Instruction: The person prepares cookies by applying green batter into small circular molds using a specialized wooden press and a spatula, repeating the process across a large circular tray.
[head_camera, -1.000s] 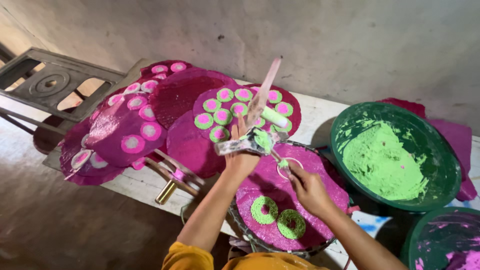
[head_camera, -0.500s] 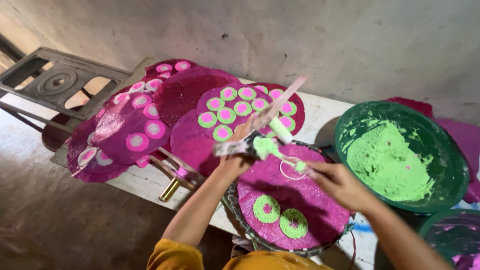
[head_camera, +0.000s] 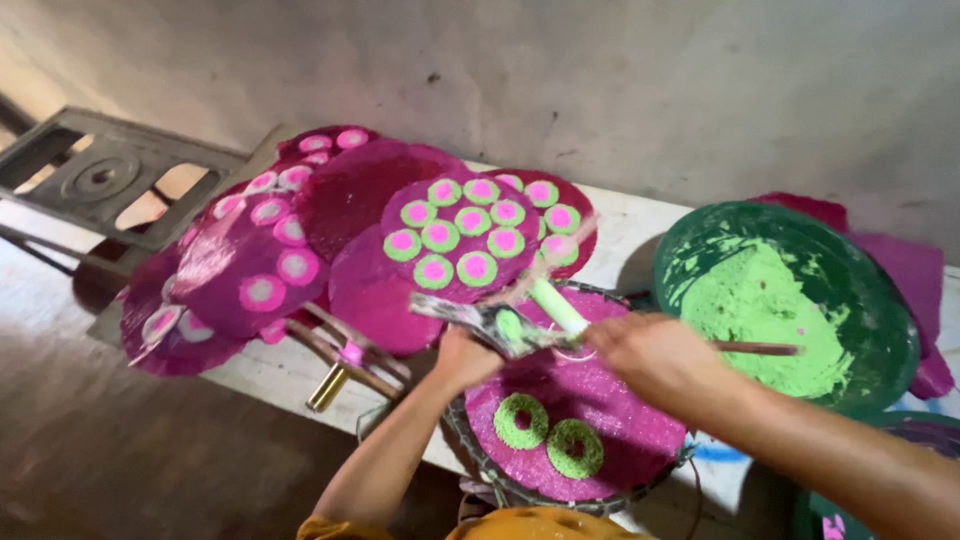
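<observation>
Head view: your left hand (head_camera: 465, 355) grips a paint-smeared stencil (head_camera: 480, 322) over the magenta disc (head_camera: 590, 400). Your right hand (head_camera: 650, 350) is closed on a brush (head_camera: 760, 348), beside the green bowl (head_camera: 790, 290). 2 wet green rings (head_camera: 548, 435) lie just below your hands; a dipping wrist could smear them, I judge.

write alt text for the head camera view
Over a magenta round fan bearing two green rings, the left hand holds a paint-smeared stencil and the right hand a stick. A bowl of green paint sits right, finished fans left.
</observation>
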